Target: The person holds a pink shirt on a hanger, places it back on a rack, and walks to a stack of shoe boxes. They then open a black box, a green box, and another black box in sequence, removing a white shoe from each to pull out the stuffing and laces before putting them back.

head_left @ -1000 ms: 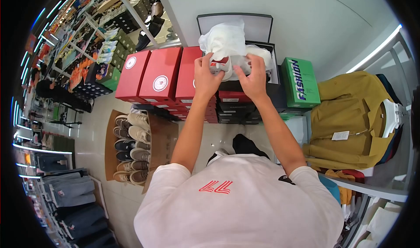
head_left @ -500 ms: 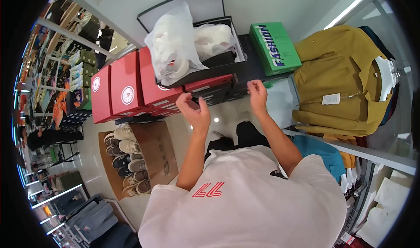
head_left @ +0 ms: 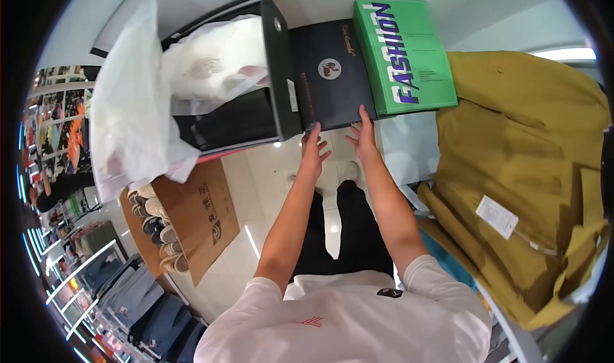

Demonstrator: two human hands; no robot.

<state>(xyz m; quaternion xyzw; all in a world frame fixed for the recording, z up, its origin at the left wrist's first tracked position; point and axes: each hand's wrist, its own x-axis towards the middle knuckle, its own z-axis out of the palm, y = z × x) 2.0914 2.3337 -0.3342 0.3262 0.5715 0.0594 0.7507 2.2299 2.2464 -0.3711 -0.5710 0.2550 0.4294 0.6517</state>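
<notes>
A black shoe box (head_left: 328,69) with a round white emblem and orange lettering lies closed between an open black shoe box (head_left: 279,69) and a green box (head_left: 409,56) marked FASHION. My left hand (head_left: 313,150) is at the black box's near left corner, thumb and fingers spread, fingertips right at the edge. At the near right corner, my right hand (head_left: 363,136) reaches up with its fingers apart and one fingertip overlapping the box edge. Inside the open box sits a white shoe in thin wrapping (head_left: 217,59), and a second wrapped shoe (head_left: 131,101) stands out to its left.
Below on the left, a brown carton (head_left: 204,216) holds several pairs of shoes. Mustard jackets (head_left: 511,165) with a white tag hang on the right. Folded jeans (head_left: 137,305) are stacked at lower left, and a person in dark clothes (head_left: 64,190) is at far left.
My view has come nearer to the boxes and shifted right. Both hands have moved from above the gap in front to the near edge of the closed black shoe box, fingers now stretched out.
</notes>
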